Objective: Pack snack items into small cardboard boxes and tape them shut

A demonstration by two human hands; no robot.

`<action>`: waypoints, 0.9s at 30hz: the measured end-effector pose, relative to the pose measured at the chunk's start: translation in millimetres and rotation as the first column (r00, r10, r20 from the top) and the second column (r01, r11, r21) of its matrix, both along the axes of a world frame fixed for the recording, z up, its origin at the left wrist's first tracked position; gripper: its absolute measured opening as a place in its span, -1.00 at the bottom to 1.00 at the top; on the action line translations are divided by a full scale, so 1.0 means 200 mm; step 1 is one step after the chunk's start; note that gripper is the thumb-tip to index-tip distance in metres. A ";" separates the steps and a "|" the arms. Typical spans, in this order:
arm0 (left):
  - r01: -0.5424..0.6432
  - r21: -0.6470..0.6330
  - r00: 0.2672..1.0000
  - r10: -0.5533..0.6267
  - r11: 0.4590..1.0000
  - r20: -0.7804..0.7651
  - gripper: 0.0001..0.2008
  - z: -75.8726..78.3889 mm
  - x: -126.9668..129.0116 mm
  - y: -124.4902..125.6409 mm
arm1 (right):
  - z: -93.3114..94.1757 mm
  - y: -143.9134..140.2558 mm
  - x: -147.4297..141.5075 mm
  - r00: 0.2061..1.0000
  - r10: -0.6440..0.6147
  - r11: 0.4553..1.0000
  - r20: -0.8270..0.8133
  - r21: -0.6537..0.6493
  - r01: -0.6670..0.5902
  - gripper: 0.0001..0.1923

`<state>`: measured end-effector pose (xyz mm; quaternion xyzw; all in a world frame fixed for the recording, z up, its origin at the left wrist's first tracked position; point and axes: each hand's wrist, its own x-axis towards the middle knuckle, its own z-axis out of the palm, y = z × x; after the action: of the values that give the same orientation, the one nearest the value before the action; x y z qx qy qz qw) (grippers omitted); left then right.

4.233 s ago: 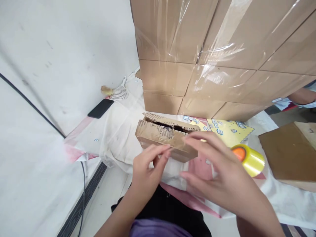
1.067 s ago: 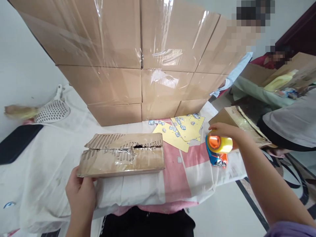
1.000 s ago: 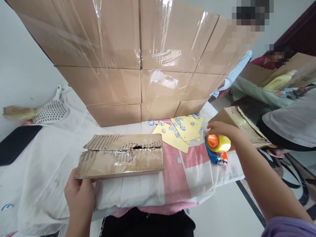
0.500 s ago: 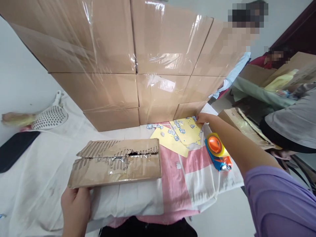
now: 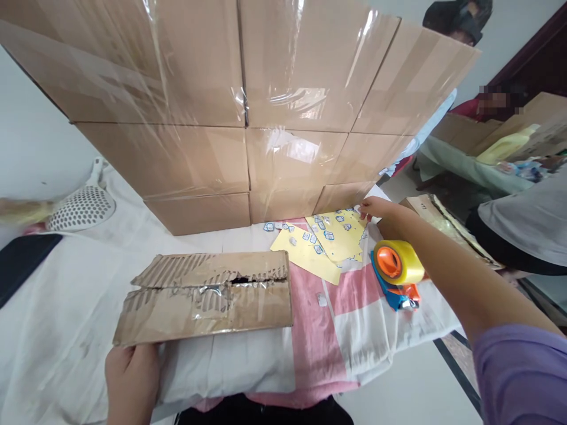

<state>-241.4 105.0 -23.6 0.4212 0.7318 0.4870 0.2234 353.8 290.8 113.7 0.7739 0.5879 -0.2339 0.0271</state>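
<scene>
My left hand (image 5: 133, 373) is closed on the near left edge of a small, worn cardboard box (image 5: 261, 304), thumb on its side. The box top has a torn strip, a dark gap and clear tape. My right hand (image 5: 374, 209) reaches across to the far corner of a yellow sticker sheet (image 5: 349, 239); its fingertips are pinched together there, and what is between them is too small to make out. A second yellow sheet (image 5: 310, 251) lies partly under the first. Beside my right forearm stands a tape dispenser (image 5: 394, 274) with a yellow roll and orange hub.
A wall of large cardboard boxes (image 5: 195, 159) under clear wrap stands at the back. On the left lie a white perforated scoop (image 5: 84, 206) and a black flat object (image 5: 29, 262). Other people and an opened carton (image 5: 447, 221) are at the right. Cloth (image 5: 319, 348) covers the table.
My right hand has shifted slightly right at the sheet's corner, and the forearm now hides less of the tape roll. My left hand still grips the box, which sits slightly nearer. The view has shifted a little.
</scene>
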 end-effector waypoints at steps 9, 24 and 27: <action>0.041 0.014 0.999 -0.041 0.999 0.018 -0.80 0.01 0.00 -0.01 | 0.06 -0.48 -0.63 0.881 0.021 0.880 -0.473 0.427 0.208 -0.63; 0.064 0.105 0.995 -0.055 0.992 -0.088 -0.75 0.06 0.04 -0.02 | -0.45 -0.92 -1.25 0.415 0.316 0.830 -0.853 0.461 0.314 -0.90; 0.136 0.128 0.972 -0.107 0.982 -0.209 -0.68 0.05 0.03 -0.02 | -0.45 -0.94 -1.21 0.575 0.464 0.729 -0.674 0.659 0.184 -0.77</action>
<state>-235.8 100.7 -14.3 0.5273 0.6870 0.4779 0.1472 110.9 103.2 24.3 0.4817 0.6400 -0.3279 -0.5009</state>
